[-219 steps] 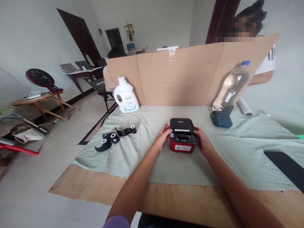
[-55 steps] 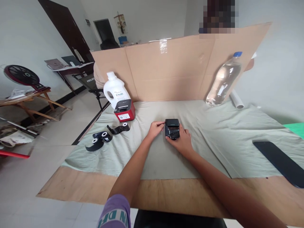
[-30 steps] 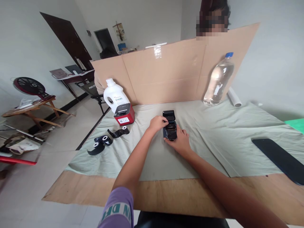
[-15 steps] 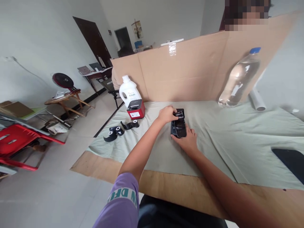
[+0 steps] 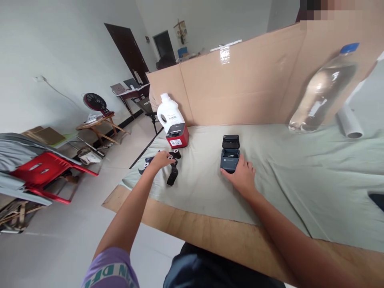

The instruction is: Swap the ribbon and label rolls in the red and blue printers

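Note:
A small dark printer (image 5: 230, 161) lies on the green cloth with its lid (image 5: 231, 141) raised and its compartment exposed. My right hand (image 5: 243, 174) is wrapped round the printer's lower right side. To the left, my left hand (image 5: 162, 159) has its fingers closed on a black paper roll (image 5: 171, 157); a black strip (image 5: 172, 176) hangs from it down onto the cloth. Other black rolls (image 5: 177, 153) lie beside and behind that hand, partly hidden by it.
A red and black box (image 5: 179, 137) and a white jug (image 5: 170, 111) stand behind the rolls. A cardboard panel (image 5: 237, 88) crosses the back. A large clear bottle (image 5: 324, 94) and a white tube (image 5: 349, 122) are at right. A person is behind the panel.
My left hand has moved left from the printer to the rolls, carrying the black strip out of the printer. My right hand remains at the printer. The camera view has shifted slightly.

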Demonstrator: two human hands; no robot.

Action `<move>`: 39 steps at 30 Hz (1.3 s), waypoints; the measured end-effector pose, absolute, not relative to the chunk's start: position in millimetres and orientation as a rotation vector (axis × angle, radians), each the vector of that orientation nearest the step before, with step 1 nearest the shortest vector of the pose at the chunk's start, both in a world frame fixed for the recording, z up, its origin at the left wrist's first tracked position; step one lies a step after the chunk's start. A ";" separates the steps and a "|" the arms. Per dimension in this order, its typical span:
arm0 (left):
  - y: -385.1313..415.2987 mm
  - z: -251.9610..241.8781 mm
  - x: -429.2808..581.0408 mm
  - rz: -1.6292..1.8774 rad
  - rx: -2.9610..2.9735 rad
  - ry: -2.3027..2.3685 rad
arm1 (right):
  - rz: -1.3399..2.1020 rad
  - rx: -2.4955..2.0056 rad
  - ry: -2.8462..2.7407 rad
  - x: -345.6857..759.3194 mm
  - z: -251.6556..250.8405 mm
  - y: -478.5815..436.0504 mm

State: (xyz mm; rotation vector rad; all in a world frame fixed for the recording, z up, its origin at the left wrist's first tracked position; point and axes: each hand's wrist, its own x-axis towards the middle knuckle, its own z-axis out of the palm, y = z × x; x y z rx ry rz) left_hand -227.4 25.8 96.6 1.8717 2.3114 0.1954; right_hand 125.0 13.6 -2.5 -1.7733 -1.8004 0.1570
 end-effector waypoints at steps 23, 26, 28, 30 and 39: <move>84.6 90.0 -231.1 0.819 1.689 2.211 | 0.181 -1.776 -1.809 125.6 -1.1 12.3; 76.7 106.3 -217.4 1.195 1.595 1.982 | 0.172 -1.727 -1.760 126.6 -1.7 11.6; 65.7 113.5 -195.3 1.466 1.421 1.615 | 0.127 -1.617 -1.720 127.4 5.3 13.0; 50.9 112.7 -161.7 1.556 1.230 1.273 | 0.136 -1.426 -1.737 128.3 21.2 17.8; 14.1 56.5 -11.0 1.477 0.772 0.886 | 0.576 -0.844 -2.337 147.7 116.8 61.1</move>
